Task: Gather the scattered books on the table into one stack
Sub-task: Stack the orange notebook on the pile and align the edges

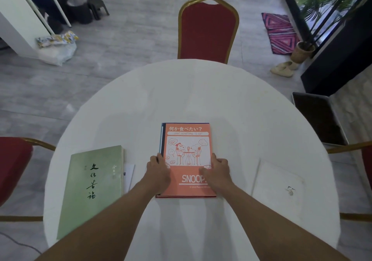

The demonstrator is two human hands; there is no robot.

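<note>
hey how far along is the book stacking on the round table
Partly done: the orange book already tops a small center stack. Both hands, left hand and right hand, rest on it. The green book and the white book lie apart, not yet gathered.

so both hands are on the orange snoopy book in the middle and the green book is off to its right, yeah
Not quite. In the head view both hands, left hand and right hand, do rest on the orange Snoopy book, but the green book lies to its left, not right.

stack [188, 150] mid-table [201, 91] | book [92, 188] left | book [277, 188] right (both apart)
</note>
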